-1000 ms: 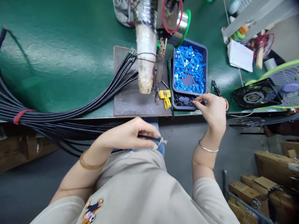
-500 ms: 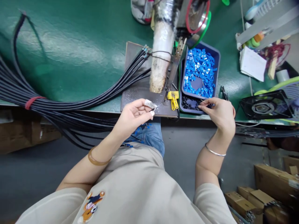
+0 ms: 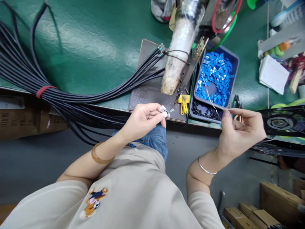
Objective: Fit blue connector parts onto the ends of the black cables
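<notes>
My left hand (image 3: 147, 119) is closed in a pinch at the bench edge, its thumb and forefinger tips wrapped in white. Between them is a cable end, whose small coloured wires (image 3: 171, 111) fan out past the fingertips. My right hand (image 3: 240, 130) is raised in front of the bins with thumb and forefinger pinched. A thin silvery wire (image 3: 207, 92) runs down across the blue bin to these fingers; its exact end is hard to make out. Nearest the left hand lies a brown work board (image 3: 140, 98) with a yellow clip (image 3: 183, 104) on it.
A bundle of black cables (image 3: 78, 98), bound by a red tie (image 3: 43, 90), lies along the left. A wrapped white tube (image 3: 175, 58) hangs over the board beside a metal bracket (image 3: 193, 68). One bin (image 3: 235, 68) holds blue connector pieces; a fan (image 3: 281, 122) stands right.
My right hand has moved right from the black-parts bin, drawing the thin wire across the bins. Coloured wires now show at my left fingertips. The view has shifted, moving bench items rightward.
</notes>
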Demonstrator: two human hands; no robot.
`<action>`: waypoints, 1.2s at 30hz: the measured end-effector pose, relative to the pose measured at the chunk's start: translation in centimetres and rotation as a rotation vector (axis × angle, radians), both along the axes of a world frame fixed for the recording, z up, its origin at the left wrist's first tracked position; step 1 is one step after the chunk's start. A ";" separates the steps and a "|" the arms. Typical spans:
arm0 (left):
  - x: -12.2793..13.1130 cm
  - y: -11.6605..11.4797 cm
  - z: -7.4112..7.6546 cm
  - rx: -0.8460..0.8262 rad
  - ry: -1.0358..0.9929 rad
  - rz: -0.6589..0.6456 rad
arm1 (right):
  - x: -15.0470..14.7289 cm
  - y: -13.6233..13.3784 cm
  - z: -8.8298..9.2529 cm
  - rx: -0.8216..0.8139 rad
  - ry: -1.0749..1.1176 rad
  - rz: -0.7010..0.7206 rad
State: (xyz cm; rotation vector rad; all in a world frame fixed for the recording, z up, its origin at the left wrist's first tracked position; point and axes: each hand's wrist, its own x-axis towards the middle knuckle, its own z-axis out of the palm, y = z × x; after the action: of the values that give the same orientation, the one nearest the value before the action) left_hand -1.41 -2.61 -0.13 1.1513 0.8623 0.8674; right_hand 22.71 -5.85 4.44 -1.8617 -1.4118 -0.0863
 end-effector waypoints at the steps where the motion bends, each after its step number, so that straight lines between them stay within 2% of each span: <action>1: 0.0 0.0 0.1 0.000 0.003 -0.007 | -1.0 -0.2 -0.1 0.073 0.083 -0.008; 3: 0.0 0.0 0.2 0.005 0.008 -0.016 | -2.5 -0.5 -0.6 0.140 0.216 0.015; 5: 0.0 0.0 0.3 0.018 0.014 -0.019 | -3.3 -0.7 -1.3 0.077 0.264 0.085; 7: 0.0 0.0 0.3 0.032 0.022 -0.024 | -3.1 -0.7 -1.7 0.018 0.224 0.090; 10: 0.0 -0.1 0.0 0.091 0.076 0.015 | -1.1 -0.6 -1.9 -0.037 0.020 -0.005; 12: 0.1 -0.4 -0.3 0.241 0.176 0.125 | 0.7 -0.5 -1.7 -0.112 -0.158 -0.055; 15: 0.2 -1.2 -0.3 0.626 0.359 0.272 | 2.8 -0.3 -1.5 -0.237 -0.310 -0.056; 17: 0.4 -1.9 0.2 0.903 0.436 0.298 | 3.6 0.1 -1.5 -0.273 -0.325 -0.044; 19: 0.5 -2.5 0.8 1.108 0.499 0.307 | 3.7 0.5 -1.5 -0.298 -0.306 -0.015; 21: 0.6 -2.7 1.2 1.155 0.599 0.224 | 3.5 1.1 -1.5 -0.334 -0.275 0.046; 22: 0.5 -2.5 1.1 1.106 0.642 0.117 | 3.3 1.5 -1.5 -0.365 -0.266 0.083; 24: 0.0 -1.6 0.6 0.905 0.619 -0.227 | 3.1 2.2 -1.5 -0.443 -0.271 0.136; 27: -1.7 0.4 -1.1 0.471 0.209 -0.825 | 3.2 3.2 -1.3 -0.539 -0.282 0.170; 28: -2.4 0.9 -1.6 0.301 0.083 -0.932 | 3.4 3.5 -1.2 -0.557 -0.276 0.179; 29: -3.1 1.2 -2.0 0.131 -0.037 -0.917 | 3.5 3.6 -1.0 -0.572 -0.268 0.191; 30: -3.6 1.4 -2.3 -0.022 -0.151 -0.834 | 3.7 3.8 -0.9 -0.586 -0.260 0.199; 32: -4.2 1.4 -2.4 -0.237 -0.308 -0.546 | 4.0 3.9 -0.7 -0.613 -0.249 0.198; 34: -4.1 1.1 -2.0 -0.329 -0.409 -0.267 | 4.3 4.0 -0.6 -0.632 -0.240 0.187; 36: -3.6 0.9 -1.6 -0.352 -0.484 -0.098 | 4.5 4.1 -0.6 -0.643 -0.242 0.166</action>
State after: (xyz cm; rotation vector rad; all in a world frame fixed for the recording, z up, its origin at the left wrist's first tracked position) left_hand -4.98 -1.73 -1.76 0.6311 0.5243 0.8259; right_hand 27.21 -1.73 3.88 -2.2868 -1.9161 0.2647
